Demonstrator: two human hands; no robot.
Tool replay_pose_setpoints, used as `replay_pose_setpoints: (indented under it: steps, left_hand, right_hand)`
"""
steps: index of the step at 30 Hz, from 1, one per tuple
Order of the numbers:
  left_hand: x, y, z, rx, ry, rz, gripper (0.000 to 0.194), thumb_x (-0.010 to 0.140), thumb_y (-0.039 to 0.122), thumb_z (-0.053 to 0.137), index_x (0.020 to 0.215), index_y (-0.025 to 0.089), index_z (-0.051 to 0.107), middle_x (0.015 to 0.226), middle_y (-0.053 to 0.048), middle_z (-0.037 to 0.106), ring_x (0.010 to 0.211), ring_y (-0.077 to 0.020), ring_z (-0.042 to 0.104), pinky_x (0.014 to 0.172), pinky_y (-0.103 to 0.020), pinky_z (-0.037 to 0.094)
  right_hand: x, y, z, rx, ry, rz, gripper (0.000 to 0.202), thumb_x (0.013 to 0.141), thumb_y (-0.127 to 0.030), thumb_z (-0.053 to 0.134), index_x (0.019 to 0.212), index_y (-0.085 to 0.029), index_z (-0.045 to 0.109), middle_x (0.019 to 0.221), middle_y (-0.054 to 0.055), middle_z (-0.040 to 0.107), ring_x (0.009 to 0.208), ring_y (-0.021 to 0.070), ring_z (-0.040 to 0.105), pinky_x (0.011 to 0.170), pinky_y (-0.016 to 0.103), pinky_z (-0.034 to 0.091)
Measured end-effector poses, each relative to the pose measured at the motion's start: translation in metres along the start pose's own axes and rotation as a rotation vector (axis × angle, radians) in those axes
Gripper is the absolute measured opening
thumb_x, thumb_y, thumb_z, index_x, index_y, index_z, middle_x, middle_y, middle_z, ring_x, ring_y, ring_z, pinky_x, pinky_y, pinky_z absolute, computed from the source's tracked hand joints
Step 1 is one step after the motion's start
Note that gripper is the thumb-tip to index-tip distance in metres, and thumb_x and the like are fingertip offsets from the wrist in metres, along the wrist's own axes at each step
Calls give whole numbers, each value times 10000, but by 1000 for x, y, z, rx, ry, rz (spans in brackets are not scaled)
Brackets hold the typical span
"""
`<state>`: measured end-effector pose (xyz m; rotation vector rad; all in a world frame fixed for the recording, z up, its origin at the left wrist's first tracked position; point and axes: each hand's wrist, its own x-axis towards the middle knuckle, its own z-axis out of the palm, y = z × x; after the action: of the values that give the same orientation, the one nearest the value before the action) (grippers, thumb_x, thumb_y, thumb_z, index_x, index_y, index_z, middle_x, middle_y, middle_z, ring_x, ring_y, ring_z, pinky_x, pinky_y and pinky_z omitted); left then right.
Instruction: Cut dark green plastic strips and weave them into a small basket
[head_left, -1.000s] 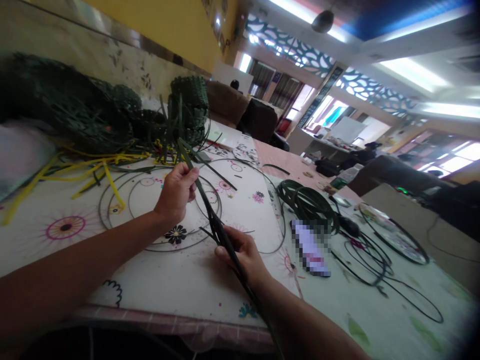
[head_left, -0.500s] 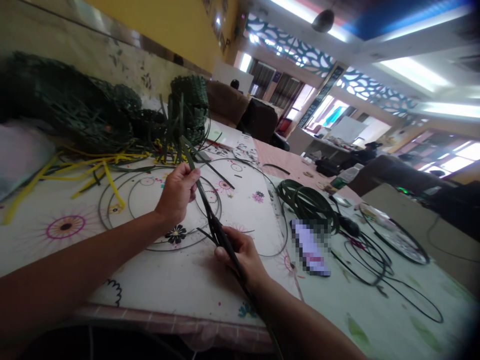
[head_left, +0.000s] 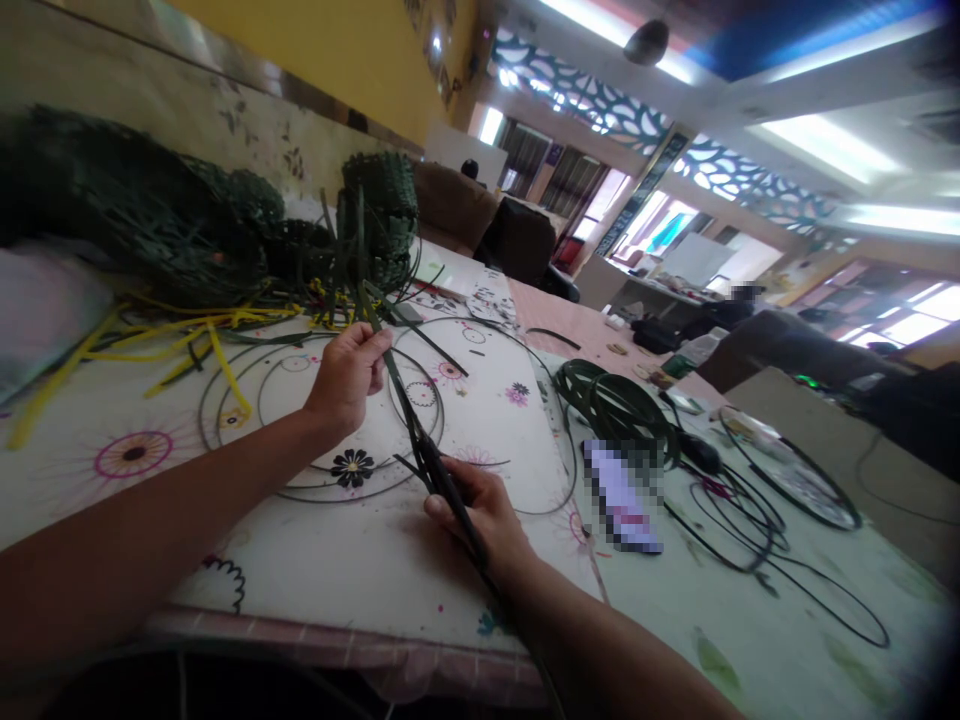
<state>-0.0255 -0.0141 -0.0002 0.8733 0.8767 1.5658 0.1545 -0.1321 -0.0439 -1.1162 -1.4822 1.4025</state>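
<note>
A long dark green strip runs slantwise between my two hands. My left hand pinches its upper part between thumb and fingers. Lower down, my right hand is closed round a dark, slender bundle of strips, or a tool among them; which of these it is I cannot tell. Short strip ends stick out left of my right hand. Thin wire-like hoops lie on the flowered tablecloth beneath.
Dark green woven baskets and yellow strips are at the back left. On the right lie coiled green strips, a partly blurred purple item, black cables and a bottle. Chairs stand beyond the table.
My left hand has shifted slightly left and down along with the strip. My right hand has moved a little left, keeping its hold.
</note>
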Motion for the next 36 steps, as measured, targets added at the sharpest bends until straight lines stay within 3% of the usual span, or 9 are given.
replay_pose_setpoints:
  steps: [10,19,23,26,31,36]
  left_hand:
    - [-17,-1,8,-9,-55,23,299,852,160,600,678,198,360,483,86,365,376,-39,263,356,-149,174]
    - [-5,1,3,-8,-20,-49,264,818,144,610,658,187,405,450,86,365,348,-33,261,346,-152,173]
    - [-1,2,1,-13,16,-49,292,816,151,617,664,197,371,441,96,346,334,-32,243,346,-153,163]
    - [-8,0,4,-8,-21,-25,299,818,162,625,677,199,365,464,91,371,351,-36,269,357,-150,178]
    - [-18,-3,8,21,-54,-12,280,834,165,604,678,195,373,477,85,367,374,-41,278,366,-150,184]
    - [-15,-4,6,28,-36,-16,278,821,176,621,676,199,385,485,82,370,376,-44,298,370,-160,192]
  right_hand:
    - [0,-4,0,55,38,16,596,689,-536,811,1110,-133,687,605,-62,421,528,81,344,474,211,241]
    - [-1,-3,0,4,-6,-18,401,779,-481,779,985,-147,700,610,-58,378,558,76,289,496,225,186]
    - [-2,0,2,4,9,-6,457,751,-495,790,1034,-147,702,613,-61,366,558,82,291,496,229,195]
    - [-1,3,2,26,37,-14,528,722,-468,811,1123,-148,690,631,-61,389,567,85,314,507,227,214]
    - [1,1,0,51,33,-37,519,698,-428,832,1105,-139,689,665,-53,417,602,88,329,534,227,239]
    - [0,-4,0,-12,19,-20,466,744,-496,790,1033,-143,696,631,-58,363,577,85,296,518,234,199]
